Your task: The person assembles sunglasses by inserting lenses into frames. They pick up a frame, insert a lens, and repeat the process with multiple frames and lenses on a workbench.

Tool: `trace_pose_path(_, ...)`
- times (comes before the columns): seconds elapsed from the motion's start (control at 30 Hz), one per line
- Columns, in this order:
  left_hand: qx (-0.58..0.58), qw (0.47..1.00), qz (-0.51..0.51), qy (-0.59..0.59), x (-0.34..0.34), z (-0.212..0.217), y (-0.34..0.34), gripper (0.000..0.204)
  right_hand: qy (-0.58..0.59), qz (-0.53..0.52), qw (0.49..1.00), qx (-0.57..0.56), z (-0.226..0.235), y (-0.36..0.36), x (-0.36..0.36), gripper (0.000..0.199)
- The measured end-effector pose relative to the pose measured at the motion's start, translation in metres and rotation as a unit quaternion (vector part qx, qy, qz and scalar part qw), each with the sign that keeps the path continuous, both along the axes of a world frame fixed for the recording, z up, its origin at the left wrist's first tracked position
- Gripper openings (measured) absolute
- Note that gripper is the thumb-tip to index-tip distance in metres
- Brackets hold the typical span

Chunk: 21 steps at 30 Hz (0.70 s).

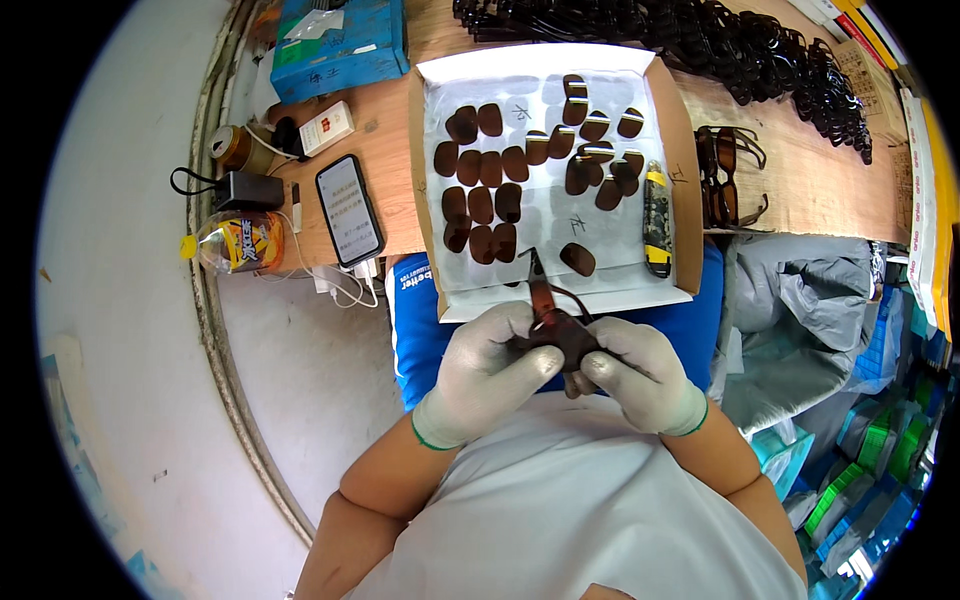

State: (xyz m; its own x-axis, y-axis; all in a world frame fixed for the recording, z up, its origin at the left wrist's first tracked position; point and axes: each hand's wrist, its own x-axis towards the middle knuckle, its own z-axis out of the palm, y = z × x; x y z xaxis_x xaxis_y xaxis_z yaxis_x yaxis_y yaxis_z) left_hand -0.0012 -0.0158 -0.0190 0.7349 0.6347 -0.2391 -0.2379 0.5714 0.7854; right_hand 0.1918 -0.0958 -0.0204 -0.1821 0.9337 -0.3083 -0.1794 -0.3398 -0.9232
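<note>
Both my hands wear white gloves with green cuffs and meet just in front of my body. Between them is a pair of dark brown sunglasses (566, 338), its temples pointing away from me over the box edge. My left hand (490, 370) pinches one side, thumb on the dark front; my right hand (640, 370) grips the other side the same way. Fingers hide part of the frame. Beyond the hands, a shallow white cardboard box (480, 308) holds many loose brown lenses (490, 167). One lens (577, 259) lies apart, close to the sunglasses. A black-and-yellow cutter knife (657, 220) rests along the box's right side.
Finished-looking sunglasses (730, 175) lie right of the box. Dark frames (690, 40) are piled at the back right. At left are a phone (350, 210), a plastic bottle (240, 243), a can (240, 148) and a blue box (338, 50). A grey-lined bin (790, 310) stands at right.
</note>
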Motion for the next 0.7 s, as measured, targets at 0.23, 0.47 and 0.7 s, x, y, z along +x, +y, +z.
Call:
trace_pose_path(0.23, 0.067, 0.997, 0.007, 0.029, 0.014, 0.009, 0.005, 0.008, 0.027, -0.091, 0.995, 0.037, 0.008, -0.005, -0.006, 0.023)
trace_pose_path(0.47, 0.315, 0.934, 0.066, 0.153, 0.015, 0.007, 0.004, 0.005, -0.151, -0.086, 0.979, 0.105, 0.005, -0.004, -0.002, 0.019)
trace_pose_path(0.7, 0.210, 0.976, 0.051, 0.023, 0.010, 0.001, -0.008, 0.007, -0.139, -0.029, 0.984, 0.109, 0.013, 0.006, 0.010, 0.024)
